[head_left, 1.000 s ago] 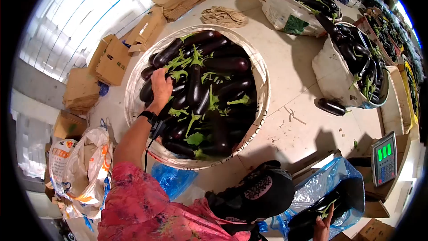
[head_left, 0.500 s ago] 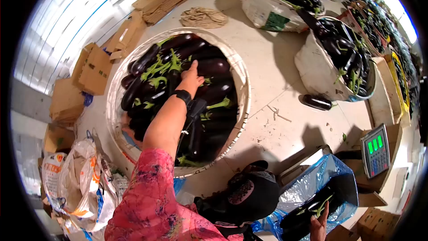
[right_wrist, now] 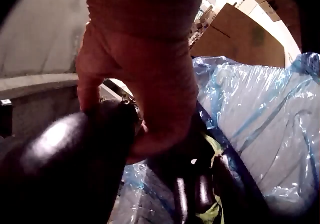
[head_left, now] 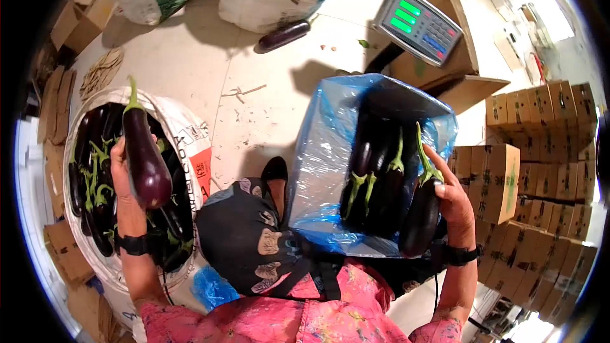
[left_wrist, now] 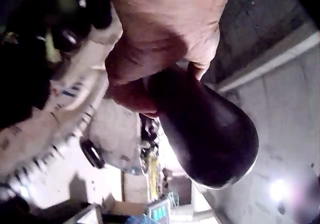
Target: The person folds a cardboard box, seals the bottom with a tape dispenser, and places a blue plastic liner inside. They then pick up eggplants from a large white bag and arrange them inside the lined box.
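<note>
In the head view my left hand (head_left: 121, 174) holds a dark purple eggplant (head_left: 147, 162), its green stem pointing up, over the white woven sack (head_left: 202, 130) of eggplants. The left wrist view shows the fingers of that hand (left_wrist: 165, 34) wrapped around the narrower part of the eggplant (left_wrist: 215, 134), its rounded end hanging free. My right hand (head_left: 456, 200) grips another eggplant (head_left: 421, 219) near its stem, at the right side of a box lined with blue plastic (head_left: 311, 171). Several eggplants (head_left: 375, 171) lie side by side inside that lining.
A scale display (head_left: 419, 24) with green digits stands beyond the box. Stacked cartons (head_left: 495, 178) rise on the right. Two more sacks of eggplants, one white (head_left: 254, 9), stand at the back, with a loose eggplant (head_left: 284, 36) on the floor before them. Blue plastic (head_left: 215, 287) lies by the near sack.
My left hand has come up out of the sack's contents with an eggplant. The head view has swung right, bringing the lined box to the centre. My right hand now grips an eggplant there.
</note>
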Motion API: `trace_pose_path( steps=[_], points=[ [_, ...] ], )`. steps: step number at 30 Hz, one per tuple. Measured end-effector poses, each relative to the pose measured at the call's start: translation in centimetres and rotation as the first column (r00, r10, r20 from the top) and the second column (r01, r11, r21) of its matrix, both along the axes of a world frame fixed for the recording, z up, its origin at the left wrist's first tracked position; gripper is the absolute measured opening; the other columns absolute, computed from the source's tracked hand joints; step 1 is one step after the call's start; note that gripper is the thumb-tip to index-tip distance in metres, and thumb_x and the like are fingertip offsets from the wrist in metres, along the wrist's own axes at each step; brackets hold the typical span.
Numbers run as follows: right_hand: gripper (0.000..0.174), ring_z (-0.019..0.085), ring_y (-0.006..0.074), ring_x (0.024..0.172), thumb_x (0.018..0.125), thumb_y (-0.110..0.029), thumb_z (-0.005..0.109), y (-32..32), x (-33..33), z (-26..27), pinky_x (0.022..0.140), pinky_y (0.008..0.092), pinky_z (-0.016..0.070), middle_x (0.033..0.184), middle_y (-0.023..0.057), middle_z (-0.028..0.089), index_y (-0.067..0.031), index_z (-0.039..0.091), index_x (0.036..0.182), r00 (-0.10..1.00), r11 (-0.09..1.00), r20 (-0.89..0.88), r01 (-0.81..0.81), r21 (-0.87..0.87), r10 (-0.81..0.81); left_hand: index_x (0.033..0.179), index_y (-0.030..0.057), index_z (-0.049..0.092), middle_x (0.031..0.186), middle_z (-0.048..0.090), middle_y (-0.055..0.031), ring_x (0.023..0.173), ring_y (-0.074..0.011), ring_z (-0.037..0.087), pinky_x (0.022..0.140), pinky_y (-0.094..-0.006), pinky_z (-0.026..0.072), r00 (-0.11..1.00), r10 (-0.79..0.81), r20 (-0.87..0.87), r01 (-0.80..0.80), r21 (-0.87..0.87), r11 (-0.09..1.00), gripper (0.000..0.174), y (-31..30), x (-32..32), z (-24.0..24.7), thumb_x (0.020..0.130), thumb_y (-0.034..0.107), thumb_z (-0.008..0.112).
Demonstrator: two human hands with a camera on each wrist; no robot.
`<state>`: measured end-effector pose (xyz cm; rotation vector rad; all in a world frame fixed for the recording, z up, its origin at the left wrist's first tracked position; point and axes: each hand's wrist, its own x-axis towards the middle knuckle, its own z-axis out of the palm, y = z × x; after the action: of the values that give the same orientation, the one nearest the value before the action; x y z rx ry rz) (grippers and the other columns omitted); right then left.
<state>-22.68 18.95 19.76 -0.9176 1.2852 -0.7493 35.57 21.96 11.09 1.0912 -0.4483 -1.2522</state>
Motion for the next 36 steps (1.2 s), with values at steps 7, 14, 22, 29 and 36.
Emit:
trace_pose_path(
  steps=[7,14,22,29,36],
  points=[
    [0.088,0.061,0.0172,0.1,0.075,-0.037,0.064,1.9,-2.6,1.1,0.091,0.0248,0.0447,0.114,0.013,0.063,-0.001,0.035,0.151,0.983,0.998,0.171,0.064,-0.001,-0.063,0.131,-0.0032,0.052,0.11,0.065,-0.0125,0.084,-0.0131,0.065,0.07,-0.02,0.0526,0.858,-0.504,0.103,0.479,0.195,0.856,0.059,-3.0,-18.3,16.9,0.095,0.044,0.051],
    [0.069,0.056,0.0098,0.081,0.088,-0.041,0.055,2.3,-2.7,2.1,0.075,0.0178,0.0445,0.09,0.0067,0.06,-0.0014,0.044,0.145,0.953,0.964,0.188,0.257,-0.074,-0.239,0.151,0.0011,0.026,0.129,0.052,-0.0168,0.115,-0.0209,0.052,0.097,-0.0337,0.0435,0.16,-0.959,0.234,0.878,0.41,0.246,0.074,-7.8,-30.5,9.7,0.094,0.038,0.053],
    [0.058,0.057,0.0081,0.082,0.093,-0.039,0.053,2.1,-6.2,0.1,0.074,0.017,0.046,0.091,0.0038,0.06,-0.0044,0.051,0.139,0.898,0.936,0.297,0.349,-0.034,-0.324,0.154,0.0046,0.016,0.119,0.06,-0.0347,0.109,-0.0484,0.06,0.098,-0.0487,0.0456,-0.19,-0.775,0.603,0.695,0.64,0.328,0.091,-8.8,-38.8,-0.1,0.084,0.044,0.06],
    [0.058,0.055,0.0075,0.084,0.092,-0.042,0.052,1.7,-5.7,0.9,0.075,0.018,0.0421,0.091,0.0029,0.059,-0.0068,0.052,0.138,0.917,0.94,0.233,0.341,-0.032,-0.325,0.152,0.0084,0.013,0.116,0.06,-0.0327,0.105,-0.0498,0.06,0.095,-0.0503,0.0466,-0.093,-0.743,0.663,0.697,0.576,0.427,0.088,-6.0,-39.4,0.2,0.085,0.036,0.063],
    [0.056,0.052,0.0078,0.09,0.091,-0.044,0.052,1.6,-6.3,0.1,0.081,0.0186,0.0399,0.102,0.0006,0.056,-0.009,0.056,0.135,0.96,0.961,0.135,0.261,-0.096,-0.247,0.152,0.0057,0.018,0.122,0.059,-0.0334,0.109,-0.0488,0.06,0.097,-0.0485,0.047,-0.021,-0.806,0.592,0.665,0.61,0.431,0.088,-6.1,-39.0,0.7,0.085,0.042,0.062]
  ],
)
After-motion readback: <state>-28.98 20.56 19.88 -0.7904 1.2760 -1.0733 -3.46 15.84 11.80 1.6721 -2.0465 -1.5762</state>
